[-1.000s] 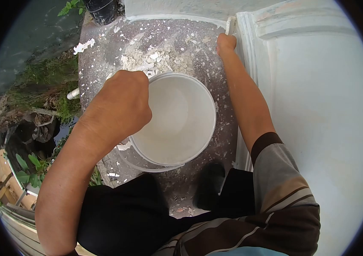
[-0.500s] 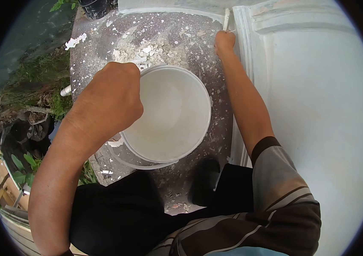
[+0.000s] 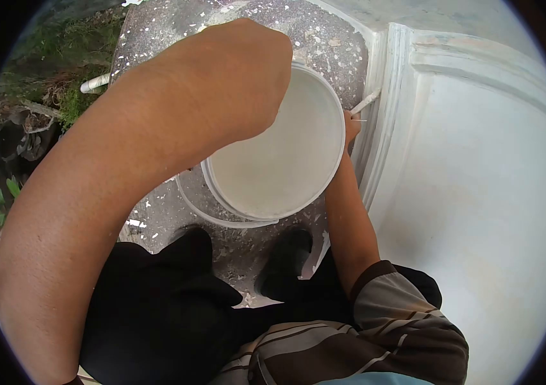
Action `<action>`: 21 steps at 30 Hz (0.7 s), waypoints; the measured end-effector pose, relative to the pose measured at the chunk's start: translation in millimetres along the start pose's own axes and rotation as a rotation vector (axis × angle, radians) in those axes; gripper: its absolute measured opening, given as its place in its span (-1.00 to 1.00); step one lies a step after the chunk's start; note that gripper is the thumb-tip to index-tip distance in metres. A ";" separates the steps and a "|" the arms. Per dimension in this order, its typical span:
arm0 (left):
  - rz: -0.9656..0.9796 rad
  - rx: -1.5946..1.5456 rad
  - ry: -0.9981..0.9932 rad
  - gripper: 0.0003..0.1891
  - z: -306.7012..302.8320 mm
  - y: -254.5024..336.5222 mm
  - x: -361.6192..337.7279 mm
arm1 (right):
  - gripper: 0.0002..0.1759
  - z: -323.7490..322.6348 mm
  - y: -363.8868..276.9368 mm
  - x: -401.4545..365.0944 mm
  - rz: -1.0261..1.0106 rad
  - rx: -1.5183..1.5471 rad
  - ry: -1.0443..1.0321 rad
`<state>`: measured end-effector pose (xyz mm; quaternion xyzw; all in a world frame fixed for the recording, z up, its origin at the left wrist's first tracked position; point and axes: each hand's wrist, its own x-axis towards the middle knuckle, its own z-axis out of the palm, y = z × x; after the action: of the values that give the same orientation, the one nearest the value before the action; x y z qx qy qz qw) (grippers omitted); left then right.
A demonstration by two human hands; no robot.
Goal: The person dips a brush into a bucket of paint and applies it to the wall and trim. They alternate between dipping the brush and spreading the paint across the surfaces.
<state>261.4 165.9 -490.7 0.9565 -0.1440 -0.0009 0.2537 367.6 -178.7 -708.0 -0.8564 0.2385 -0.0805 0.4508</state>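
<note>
A white bucket (image 3: 279, 151) with a pale, whitish inside stands in front of me, its handle hanging down on my side. My left hand (image 3: 244, 80) is closed over the bucket's upper left rim; its fingers and whatever they grip are hidden beneath it. Beyond the bucket's right rim, my right hand (image 3: 352, 130) is partly covered by the bucket. It is closed on a thin white tool (image 3: 367, 101), whose far end reaches the moulded edge of the white wall panel (image 3: 471, 173).
The floor (image 3: 330, 45) is speckled with white chips. My feet (image 3: 285, 256) are just below the bucket. A white pipe end (image 3: 95, 83) sticks out at the left edge, with plants (image 3: 74, 106) beyond. The panel's raised moulding (image 3: 385, 122) runs along the right.
The view has shifted. My left hand has moved up and right over the bucket. My right hand with the white tool has come closer, down beside the bucket's right rim.
</note>
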 end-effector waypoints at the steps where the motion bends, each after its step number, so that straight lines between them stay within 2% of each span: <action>1: 0.022 -0.004 0.010 -0.89 0.8 -2.8 -0.5 | -0.53 2.8 -12.7 3.6 -0.029 -0.021 -0.045; 2: 0.047 -0.010 0.015 -0.88 -0.6 -3.2 -0.3 | -0.46 5.7 -25.6 7.3 -0.058 -0.041 -0.089; 3: -0.050 -0.080 -0.083 -0.88 -4.1 -0.5 2.4 | -0.39 8.7 -38.1 11.4 -0.088 -0.059 -0.133; 5: -0.232 -0.221 -0.278 -0.88 -20.8 11.5 13.7 | -0.57 26.4 -85.9 19.9 -0.086 0.036 -0.107; 6: -0.231 -0.218 -0.264 -0.88 -20.5 11.8 13.3 | -0.70 35.4 -109.1 21.7 -0.032 0.222 -0.113; 8: -0.229 -0.210 -0.237 -0.89 -19.7 11.3 11.7 | -0.71 52.3 -131.9 42.7 0.028 0.169 -0.093; 11: -0.234 -0.198 -0.337 -0.88 -24.7 10.8 16.1 | -0.45 79.1 -134.7 108.4 0.201 0.204 -0.085; 14: -0.240 -0.223 -0.297 -0.88 -23.3 10.3 13.1 | -0.60 84.1 -124.2 108.8 0.177 0.215 -0.055; 17: -0.246 -0.226 -0.279 -0.88 -20.5 8.2 13.7 | -0.76 73.8 -118.7 88.1 0.085 0.373 0.026; 21: -0.234 -0.245 -0.282 -0.88 -16.8 6.9 14.4 | -0.74 56.3 -114.1 48.9 0.305 0.522 0.161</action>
<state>274.6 164.3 -471.6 0.9192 -0.0651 -0.1815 0.3435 468.5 -106.2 -652.0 -0.6568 0.3705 -0.1378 0.6421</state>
